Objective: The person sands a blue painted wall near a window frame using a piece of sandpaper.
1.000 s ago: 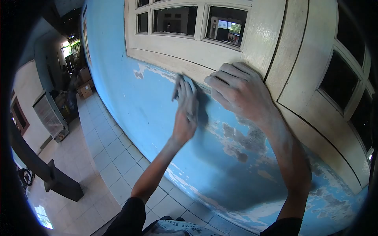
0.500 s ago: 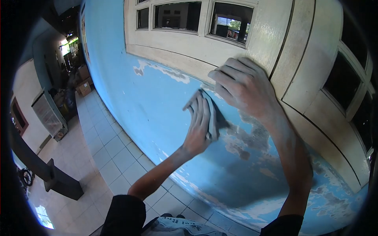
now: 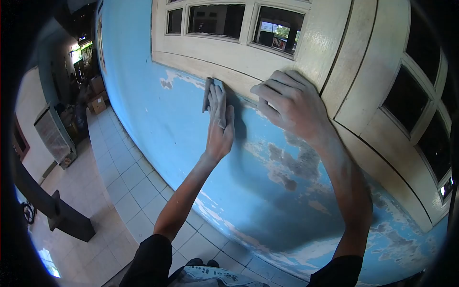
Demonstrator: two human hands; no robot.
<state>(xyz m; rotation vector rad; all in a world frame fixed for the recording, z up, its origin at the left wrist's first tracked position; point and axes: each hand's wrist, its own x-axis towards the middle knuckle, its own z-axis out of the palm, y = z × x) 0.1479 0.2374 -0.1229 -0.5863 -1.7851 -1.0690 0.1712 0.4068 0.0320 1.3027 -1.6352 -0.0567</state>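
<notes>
My left hand (image 3: pixel 219 119), coated in grey dust, presses a folded piece of sandpaper (image 3: pixel 207 94) against the blue wall (image 3: pixel 191 129). It is just below the white wooden window frame (image 3: pixel 201 60), at a strip where the paint has peeled. Higher and to the right, my dusty right hand (image 3: pixel 291 103) rests with bent fingers on the lower edge of that frame. Its fingertips are partly hidden. Below the right hand, grey bare patches (image 3: pixel 299 162) show through the blue paint.
Pale floor tiles (image 3: pixel 134 172) run along the wall's foot. A dark pillar base (image 3: pixel 71 220) stands at the left, with a leaning framed panel (image 3: pixel 53 134) behind it. Cardboard boxes (image 3: pixel 98 104) sit farther back. Another paned window (image 3: pixel 406 95) is on the right.
My left hand has moved up and to the left along the wall with the sandpaper, close under the window frame. My right hand stays on the frame.
</notes>
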